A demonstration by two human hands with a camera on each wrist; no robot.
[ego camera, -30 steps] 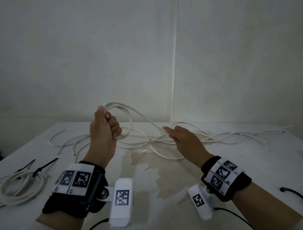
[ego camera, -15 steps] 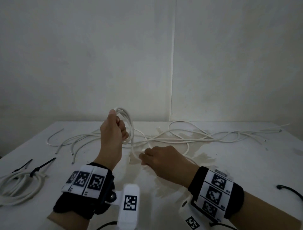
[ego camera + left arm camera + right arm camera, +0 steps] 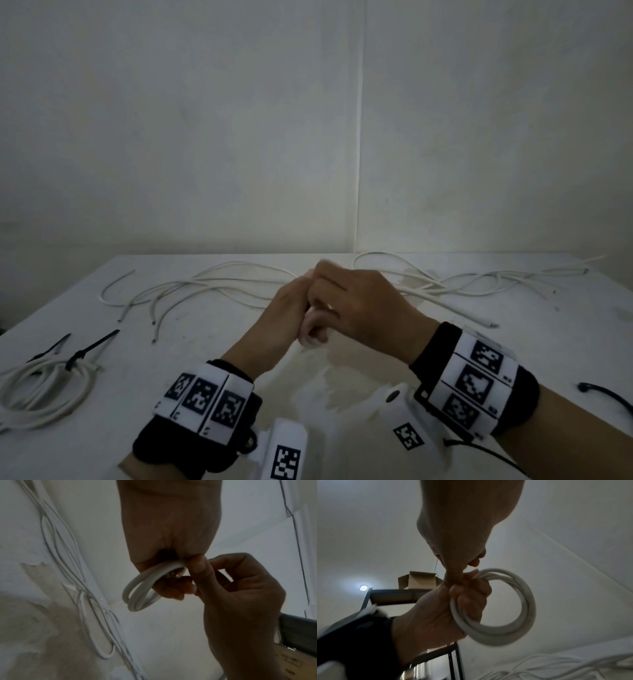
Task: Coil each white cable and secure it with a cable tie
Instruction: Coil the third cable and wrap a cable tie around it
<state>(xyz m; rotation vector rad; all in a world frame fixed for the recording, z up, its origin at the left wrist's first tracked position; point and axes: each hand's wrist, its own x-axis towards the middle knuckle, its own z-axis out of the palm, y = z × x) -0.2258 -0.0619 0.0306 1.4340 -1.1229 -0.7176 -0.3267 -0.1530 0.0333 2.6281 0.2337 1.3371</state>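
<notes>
Head view, left to right: a tied coil at eight o'clock on the table; at centre, left hand grasps the white cable coil; right hand pinches its top strands; loose cables at two o'clock.

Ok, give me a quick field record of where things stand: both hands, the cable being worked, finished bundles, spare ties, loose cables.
left hand: grips the coil, fingers curled round its loops
right hand: closed over the left, pinching the coil at its top
coil: small, several loops, held above the table, not yet tied
finished bundle: near left, black tie on it
spare tie: black, near right edge
loose cables: uncoiled across the far side of the table
</notes>
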